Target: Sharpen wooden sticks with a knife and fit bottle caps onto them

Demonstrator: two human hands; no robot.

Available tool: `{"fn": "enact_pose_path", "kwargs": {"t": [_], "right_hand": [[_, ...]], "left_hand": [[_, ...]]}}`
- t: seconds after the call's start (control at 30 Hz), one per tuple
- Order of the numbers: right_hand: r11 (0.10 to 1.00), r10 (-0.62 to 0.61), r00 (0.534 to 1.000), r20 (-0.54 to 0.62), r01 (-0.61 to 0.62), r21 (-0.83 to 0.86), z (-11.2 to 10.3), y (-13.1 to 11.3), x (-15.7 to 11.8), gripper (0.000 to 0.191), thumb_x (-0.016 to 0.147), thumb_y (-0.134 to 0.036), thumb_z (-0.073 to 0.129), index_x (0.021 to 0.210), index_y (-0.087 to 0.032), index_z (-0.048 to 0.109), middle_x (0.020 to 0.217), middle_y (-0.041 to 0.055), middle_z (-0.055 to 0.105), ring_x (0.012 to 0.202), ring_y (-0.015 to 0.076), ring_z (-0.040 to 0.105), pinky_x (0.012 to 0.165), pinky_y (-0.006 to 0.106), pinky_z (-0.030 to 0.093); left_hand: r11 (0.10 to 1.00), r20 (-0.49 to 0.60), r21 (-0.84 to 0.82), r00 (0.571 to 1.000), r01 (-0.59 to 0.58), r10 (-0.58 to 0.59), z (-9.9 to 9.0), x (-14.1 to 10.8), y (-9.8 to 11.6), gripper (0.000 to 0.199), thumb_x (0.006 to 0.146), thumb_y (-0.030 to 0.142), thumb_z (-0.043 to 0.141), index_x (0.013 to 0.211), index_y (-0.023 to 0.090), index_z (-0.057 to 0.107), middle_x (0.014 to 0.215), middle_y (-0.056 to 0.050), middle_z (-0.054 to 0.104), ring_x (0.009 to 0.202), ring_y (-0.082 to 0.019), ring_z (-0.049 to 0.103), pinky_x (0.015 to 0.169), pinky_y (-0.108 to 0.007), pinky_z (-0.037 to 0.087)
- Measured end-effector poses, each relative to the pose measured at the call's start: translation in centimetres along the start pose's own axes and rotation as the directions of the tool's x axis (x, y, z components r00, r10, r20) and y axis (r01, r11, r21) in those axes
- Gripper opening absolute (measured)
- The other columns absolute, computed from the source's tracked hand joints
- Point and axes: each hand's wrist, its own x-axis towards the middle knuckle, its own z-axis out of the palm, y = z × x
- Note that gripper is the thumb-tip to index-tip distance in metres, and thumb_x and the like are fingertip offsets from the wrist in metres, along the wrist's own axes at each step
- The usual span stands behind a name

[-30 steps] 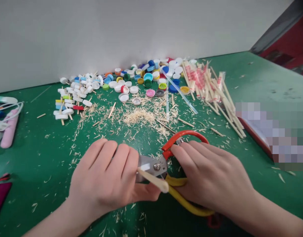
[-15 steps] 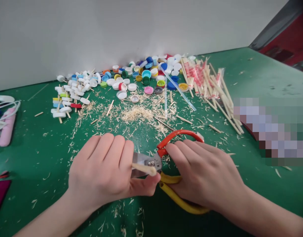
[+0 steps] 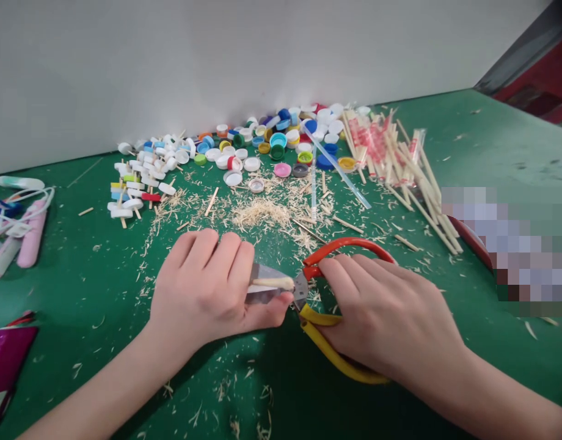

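The person's left hand (image 3: 203, 275) is closed around a wooden stick (image 3: 272, 283), with the fingers curled over it and over the blades of a pair of scissors (image 3: 301, 288); the thumb is stretched below the stick. How the fingertips press cannot be told, because they are hidden. The right hand (image 3: 386, 311) holds the scissors firmly, its fingers wrapped at the red handle (image 3: 354, 242) and its thumb side at the yellow handle (image 3: 338, 359); these handles stand apart.

The stick is on the near side of the heap of wood shavings (image 3: 265, 212). One second ago it was slanting down past the pivot, which was then well visible; now it lies almost level over the blades, and its rounded end is close to the pivot. The left hand has also come nearer to the heap, while the right hand keeps its hold.

Behind the heap, loose bottle caps (image 3: 278, 140) are lying as before. To its left are caps on short sticks (image 3: 135, 166), and to its right there is a pile of wooden sticks (image 3: 422, 173). All is on a green table (image 3: 79, 263).
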Motion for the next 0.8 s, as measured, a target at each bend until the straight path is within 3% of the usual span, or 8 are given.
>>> {"fn": "enact_pose_path", "kwargs": {"t": [0.2, 0.33, 0.5, 0.63, 0.8], "right_hand": [[1.0, 0.008, 1.0, 0.016, -0.008, -0.003, -0.38, -0.1, -0.24, 0.019, 0.083, -0.029, 0.042, 0.069, -0.021, 0.052, 0.061, 0.0017, 0.053, 0.057, 0.0195, 0.051, 0.059, 0.031, 0.029], [1.0, 0.01, 0.997, 0.074, -0.012, 0.021, -0.57, -0.21, -0.51, 0.02, 0.083, -0.035, 0.046, 0.069, -0.021, 0.052, 0.062, 0.0017, 0.055, 0.057, 0.0193, 0.053, 0.058, 0.032, 0.028], [0.999, -0.02, 0.997, 0.076, 0.016, 0.048, -0.46, 0.21, -0.41, 0.012, 0.077, -0.025, 0.044, 0.07, -0.02, 0.053, 0.062, 0.0017, 0.055, 0.057, 0.019, 0.054, 0.058, 0.031, 0.029], [0.999, -0.019, 0.999, 0.039, 0.017, 0.033, -0.29, 0.43, -0.24, 0.014, 0.078, -0.027, 0.045, 0.069, -0.02, 0.052, 0.061, 0.0017, 0.054, 0.057, 0.0193, 0.054, 0.058, 0.031, 0.029], [1.0, 0.009, 0.999, 0.041, -0.008, -0.012, -0.47, 0.13, -0.25, 0.016, 0.078, -0.025, 0.042, 0.068, -0.02, 0.053, 0.06, 0.0025, 0.053, 0.056, 0.0201, 0.052, 0.058, 0.031, 0.03]], "left_hand": [[0.999, -0.001, -0.034, 1.0, -0.026, 0.026, 0.6, -0.4, -0.06, 0.057, 0.082, 0.068, 0.04, 0.052, 0.02, 0.049, 0.05, -0.003, 0.04, 0.054, -0.017, 0.032, 0.05, -0.032, 0.026], [0.996, 0.008, -0.071, 0.998, -0.055, 0.055, 0.92, -0.77, 0.0, 0.054, 0.087, 0.06, 0.035, 0.052, 0.021, 0.047, 0.051, -0.003, 0.038, 0.054, -0.017, 0.03, 0.05, -0.031, 0.025], [0.995, 0.019, -0.088, 0.998, -0.055, 0.057, 0.71, -0.74, -0.05, 0.047, 0.089, 0.05, 0.032, 0.055, 0.021, 0.047, 0.052, -0.003, 0.038, 0.053, -0.017, 0.031, 0.05, -0.032, 0.026], [0.996, -0.005, -0.065, 0.998, -0.066, 0.066, 0.4, -0.57, 0.1, 0.044, 0.089, 0.046, 0.038, 0.057, 0.019, 0.051, 0.052, -0.003, 0.041, 0.053, -0.017, 0.034, 0.051, -0.033, 0.027], [0.997, 0.023, -0.072, 1.0, 0.004, -0.003, 0.28, -0.4, 0.91, 0.039, 0.088, 0.045, 0.046, 0.064, 0.016, 0.058, 0.055, -0.004, 0.048, 0.058, -0.018, 0.045, 0.057, -0.034, 0.034]]}}
